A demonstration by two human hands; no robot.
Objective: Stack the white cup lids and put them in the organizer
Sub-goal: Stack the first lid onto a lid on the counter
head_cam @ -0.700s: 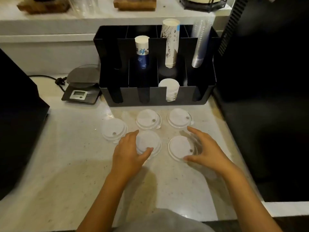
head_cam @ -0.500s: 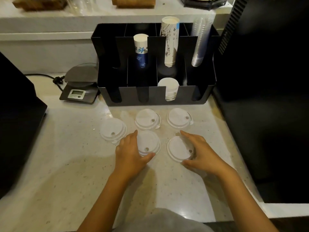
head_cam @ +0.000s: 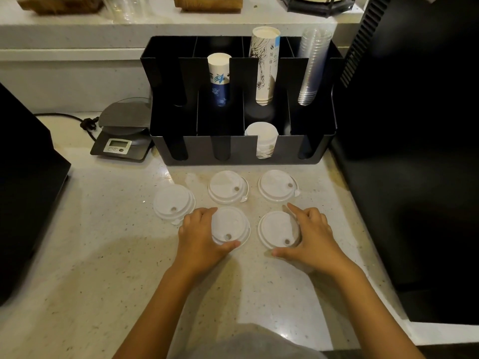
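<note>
Speckled counter (head_cam: 103, 255), left hand (head_cam: 199, 237) and right hand (head_cam: 315, 238) (fingers spread) each cupping one lid edge.

A pale speckled stone worktop (head_cam: 90, 268) fills the foreground, glossy under warm, dim overhead light. Behind it rises a white raised ledge (head_cam: 77, 24) carrying two wooden blocks (head_cam: 62, 3) and a dark wire stand (head_cam: 321, 5). A grey digital scale (head_cam: 121, 136) sits by the ledge, its black cord (head_cam: 67, 119) trailing left. Large black appliances flank both sides (head_cam: 414, 151).
</note>
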